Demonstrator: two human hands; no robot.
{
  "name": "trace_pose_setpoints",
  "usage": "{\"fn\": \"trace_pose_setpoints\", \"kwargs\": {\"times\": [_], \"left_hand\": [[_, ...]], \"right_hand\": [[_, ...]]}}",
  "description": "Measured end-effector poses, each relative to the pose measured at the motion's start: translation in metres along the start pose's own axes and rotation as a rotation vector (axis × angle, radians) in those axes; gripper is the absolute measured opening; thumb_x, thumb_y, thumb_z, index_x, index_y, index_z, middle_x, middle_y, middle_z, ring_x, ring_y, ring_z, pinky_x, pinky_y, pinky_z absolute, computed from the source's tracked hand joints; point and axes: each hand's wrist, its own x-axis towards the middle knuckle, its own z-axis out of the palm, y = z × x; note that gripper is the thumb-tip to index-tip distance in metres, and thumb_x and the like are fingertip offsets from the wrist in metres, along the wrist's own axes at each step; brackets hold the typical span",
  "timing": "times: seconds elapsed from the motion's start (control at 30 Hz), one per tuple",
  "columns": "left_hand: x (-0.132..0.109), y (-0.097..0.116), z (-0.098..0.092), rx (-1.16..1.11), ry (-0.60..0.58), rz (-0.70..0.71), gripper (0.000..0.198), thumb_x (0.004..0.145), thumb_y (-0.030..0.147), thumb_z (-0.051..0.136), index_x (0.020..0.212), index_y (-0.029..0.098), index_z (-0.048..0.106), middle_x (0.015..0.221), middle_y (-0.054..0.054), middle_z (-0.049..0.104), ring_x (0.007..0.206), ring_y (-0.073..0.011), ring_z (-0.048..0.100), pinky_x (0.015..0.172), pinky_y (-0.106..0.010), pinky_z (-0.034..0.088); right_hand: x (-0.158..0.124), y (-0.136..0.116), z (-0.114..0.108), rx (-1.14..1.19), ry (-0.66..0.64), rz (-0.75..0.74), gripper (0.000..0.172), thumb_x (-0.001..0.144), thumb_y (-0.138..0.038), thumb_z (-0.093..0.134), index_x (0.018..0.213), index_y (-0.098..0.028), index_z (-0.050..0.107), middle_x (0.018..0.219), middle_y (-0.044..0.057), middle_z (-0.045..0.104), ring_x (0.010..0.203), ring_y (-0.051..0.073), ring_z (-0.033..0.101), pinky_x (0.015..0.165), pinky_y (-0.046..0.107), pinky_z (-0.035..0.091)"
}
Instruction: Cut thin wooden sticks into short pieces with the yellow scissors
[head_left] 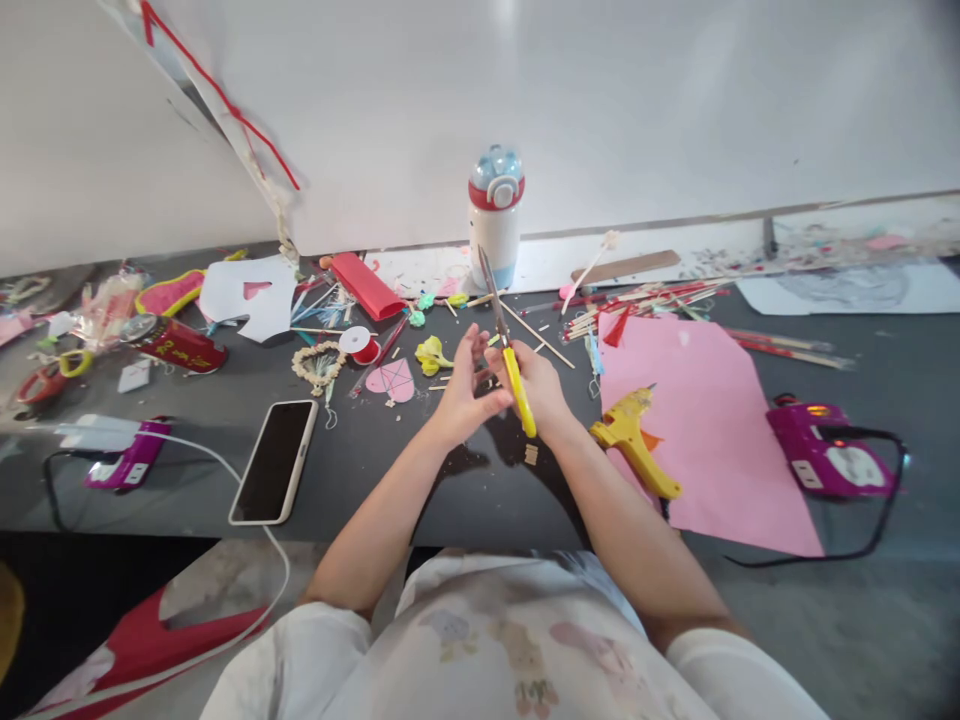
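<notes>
My right hand (541,388) is closed on a pair of scissors with yellow handles (516,385), whose metal blades point away from me. Close beside it, my left hand (466,388) has its thumb and fingers apart, and I make out nothing held in it. Short pieces of thin wooden stick (531,455) lie on the dark table below my hands. Just beyond the left hand are a yellow ribbon flower (431,355) and a pink paper heart (391,381) with lines on it. More thin sticks (538,333) are scattered past the scissors.
A white bottle (495,225) stands at the back. On the right, a yellow glue gun (637,440) rests on pink paper (712,420) near a purple power strip (825,450). Leftward are a phone (274,465), a red thread spool (361,346), a red can (176,343) and cables.
</notes>
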Motion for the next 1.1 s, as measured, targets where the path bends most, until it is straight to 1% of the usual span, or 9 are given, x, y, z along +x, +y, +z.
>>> {"fn": "trace_pose_setpoints", "kwargs": {"times": [0.03, 0.1, 0.17, 0.23, 0.43, 0.6, 0.8, 0.93, 1.1], "left_hand": [[-0.002, -0.001, 0.005, -0.016, -0.054, -0.019, 0.104, 0.056, 0.067, 0.068, 0.138, 0.028, 0.017, 0.148, -0.015, 0.021, 0.139, -0.0333, 0.024, 0.106, -0.049, 0.035], [-0.006, -0.002, 0.013, -0.015, -0.11, -0.031, 0.114, 0.051, 0.062, 0.075, 0.14, 0.027, 0.012, 0.148, -0.016, 0.018, 0.139, -0.0356, 0.02, 0.11, -0.052, 0.03], [-0.008, -0.002, 0.019, 0.001, -0.106, -0.024, 0.119, 0.049, 0.057, 0.078, 0.14, 0.026, 0.009, 0.147, -0.017, 0.019, 0.138, -0.0365, 0.022, 0.112, -0.054, 0.025], [-0.009, -0.004, 0.023, -0.006, -0.07, 0.001, 0.118, 0.051, 0.055, 0.078, 0.14, 0.025, 0.007, 0.145, -0.017, 0.021, 0.137, -0.0361, 0.025, 0.113, -0.055, 0.023], [-0.01, -0.012, 0.029, -0.06, 0.005, 0.121, 0.114, 0.052, 0.059, 0.074, 0.138, 0.025, 0.007, 0.14, -0.018, 0.028, 0.128, -0.0321, 0.039, 0.11, -0.051, 0.03], [-0.01, -0.016, 0.031, -0.043, 0.039, 0.177, 0.107, 0.055, 0.058, 0.073, 0.136, 0.024, 0.011, 0.137, -0.017, 0.032, 0.127, -0.0312, 0.04, 0.108, -0.05, 0.033], [-0.01, -0.017, 0.029, -0.042, 0.042, 0.173, 0.106, 0.054, 0.056, 0.074, 0.135, 0.024, 0.013, 0.134, -0.016, 0.034, 0.126, -0.0313, 0.041, 0.107, -0.05, 0.034], [-0.011, -0.017, 0.03, -0.057, 0.039, 0.169, 0.108, 0.054, 0.057, 0.074, 0.136, 0.026, 0.011, 0.136, -0.016, 0.033, 0.126, -0.0308, 0.042, 0.107, -0.049, 0.035], [-0.009, -0.017, 0.026, -0.015, -0.004, 0.1, 0.107, 0.055, 0.062, 0.072, 0.137, 0.025, 0.013, 0.138, -0.016, 0.032, 0.13, -0.032, 0.037, 0.109, -0.05, 0.033]], "right_hand": [[0.0, 0.0, 0.0, 0.025, -0.002, -0.001, 0.038, 0.084, -0.057, 0.039, 0.079, -0.021, 0.051, 0.067, 0.002, 0.06, 0.062, 0.017, 0.056, 0.057, 0.025, 0.034], [-0.001, -0.001, 0.002, 0.037, -0.008, -0.016, 0.037, 0.084, -0.056, 0.04, 0.081, -0.021, 0.053, 0.069, 0.002, 0.061, 0.062, 0.017, 0.056, 0.057, 0.025, 0.034], [-0.003, -0.002, 0.004, 0.021, -0.012, -0.046, 0.036, 0.084, -0.055, 0.041, 0.081, -0.021, 0.053, 0.071, 0.002, 0.062, 0.062, 0.017, 0.056, 0.056, 0.025, 0.035], [-0.004, -0.004, 0.006, 0.004, -0.017, -0.068, 0.035, 0.083, -0.054, 0.041, 0.082, -0.021, 0.053, 0.072, 0.003, 0.062, 0.062, 0.017, 0.056, 0.056, 0.026, 0.035], [-0.008, -0.006, 0.008, -0.011, -0.041, -0.09, 0.035, 0.083, -0.052, 0.042, 0.085, -0.02, 0.055, 0.074, 0.004, 0.064, 0.063, 0.017, 0.058, 0.056, 0.025, 0.035], [-0.008, -0.005, 0.009, 0.003, -0.053, -0.092, 0.034, 0.083, -0.052, 0.043, 0.087, -0.021, 0.057, 0.076, 0.003, 0.065, 0.064, 0.017, 0.058, 0.056, 0.025, 0.036], [-0.008, -0.005, 0.009, 0.004, -0.049, -0.088, 0.035, 0.083, -0.052, 0.042, 0.088, -0.021, 0.057, 0.076, 0.003, 0.065, 0.066, 0.018, 0.06, 0.057, 0.025, 0.036], [-0.008, -0.004, 0.01, 0.0, -0.039, -0.094, 0.035, 0.084, -0.052, 0.042, 0.087, -0.021, 0.057, 0.076, 0.003, 0.065, 0.066, 0.018, 0.06, 0.058, 0.025, 0.036], [-0.005, -0.005, 0.005, -0.043, -0.057, -0.067, 0.031, 0.083, -0.05, 0.043, 0.084, -0.021, 0.053, 0.075, 0.004, 0.065, 0.065, 0.019, 0.06, 0.058, 0.027, 0.037]]}}
